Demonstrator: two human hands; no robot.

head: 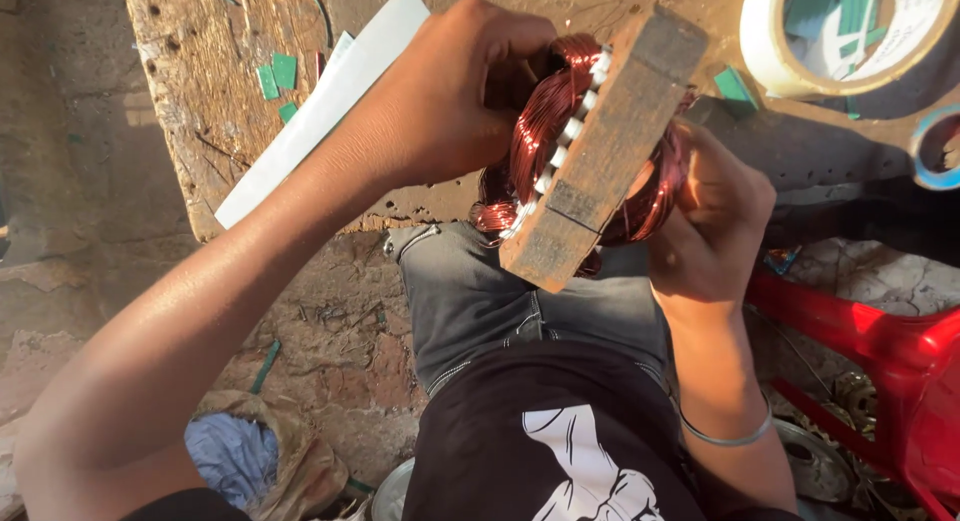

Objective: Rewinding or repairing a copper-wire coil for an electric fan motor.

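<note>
Left hand: the left hand (pixel 455 96) is curled shut over the top of the copper winding (pixel 545 121), fingers tucked into the coils on the side away from the camera.
Right hand: the right hand (pixel 715 216) cups the stator from below and from the right, fingers folded against the winding's far side; a thin metal bangle (pixel 725 436) sits on that wrist.
Stator: the stator core (pixel 600 146), a rusty brown block with a flat edge turned to the camera, is held tilted between both hands, above the lap.
Winding: reddish copper coils bulge out on both faces of the core, with white slot liners (pixel 570 131) showing in a row just beside the left thumb.
Workbench: a worn wooden bench (pixel 200 101) lies beyond the left hand, with a white paper strip (pixel 320 106) under the left forearm and small green scraps (pixel 278 76) near it.
Tape: a roll of pale tape (pixel 775 51) lies beyond the right hand, well apart from it.
Stool: a red plastic stool (pixel 890 351) stands to the right of the right forearm.
Floor: a crumpled bag (pixel 250 456) lies below the left arm.
</note>
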